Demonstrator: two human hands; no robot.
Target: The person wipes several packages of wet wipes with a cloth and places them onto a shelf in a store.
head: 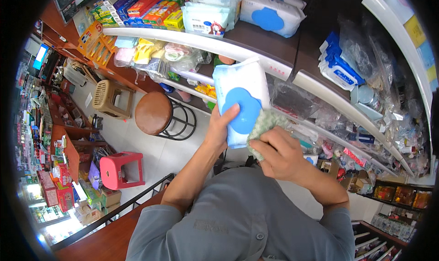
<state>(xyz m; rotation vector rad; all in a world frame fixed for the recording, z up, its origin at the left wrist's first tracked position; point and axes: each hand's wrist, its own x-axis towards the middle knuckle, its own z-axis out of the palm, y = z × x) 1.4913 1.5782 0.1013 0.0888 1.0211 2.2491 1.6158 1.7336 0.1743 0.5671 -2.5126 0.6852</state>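
Note:
A white pack of wet wipes (240, 76) with a blue flower-shaped lid is held up before my chest. My left hand (221, 124) grips its left side, thumb lying across the lid. A pale green fluffy cloth (262, 130) is bunched in my right hand (281, 151), pressed against the lower right edge of the pack. Similar white packs with a blue lid (267, 19) lie on the shelf (226, 48) beyond my hands. The fingers behind the held pack are hidden.
Toothpaste boxes (154, 7) and a smaller wipes pack (205, 19) fill the shelf's left part. A blue-and-white wipes pack (339, 69) sits further right among plastic bags. On the floor stand a round brown stool (154, 113), a beige stool (113, 98) and a red stool (118, 172).

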